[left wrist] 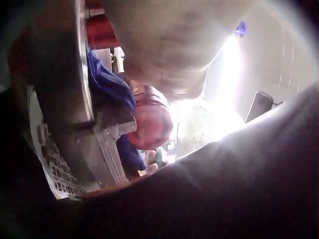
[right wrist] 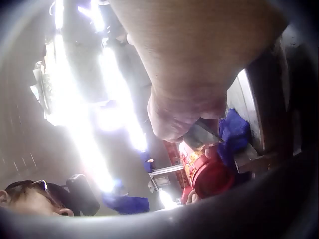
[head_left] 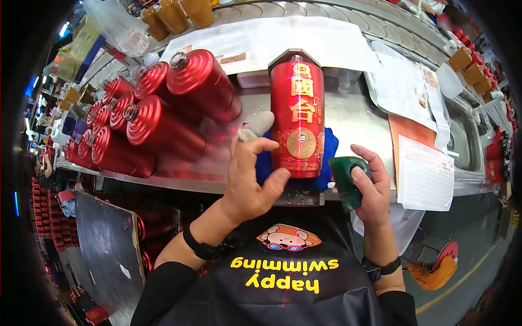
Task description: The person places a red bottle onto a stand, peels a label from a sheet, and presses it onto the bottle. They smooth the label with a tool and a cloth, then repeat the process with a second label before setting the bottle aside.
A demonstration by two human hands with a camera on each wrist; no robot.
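A red bottle (head_left: 297, 117) with gold characters and a round gold medallion lies on a blue cloth (head_left: 330, 149), its neck pointing away from me. At its left side is my left hand (head_left: 247, 176), with index fingertip and thumb tip right at the bottle's edge and pale covers (head_left: 261, 124) on other fingers. My right hand (head_left: 375, 190) pinches a green translucent scraper-like piece (head_left: 348, 182) between thumb and fingers, to the right of the bottle's base. In the right wrist view, the bottle's round base (right wrist: 213, 179) faces the camera below the hand.
Several red bottles (head_left: 163, 127) stand grouped on the metal table (head_left: 247, 103) at the left. Printed sheets (head_left: 427, 174) hang over its right edge, beside a sink (head_left: 465, 136). White paper (head_left: 326, 41) covers the back, before a slatted conveyor (head_left: 304, 9). A dark board (head_left: 106, 244) leans at lower left.
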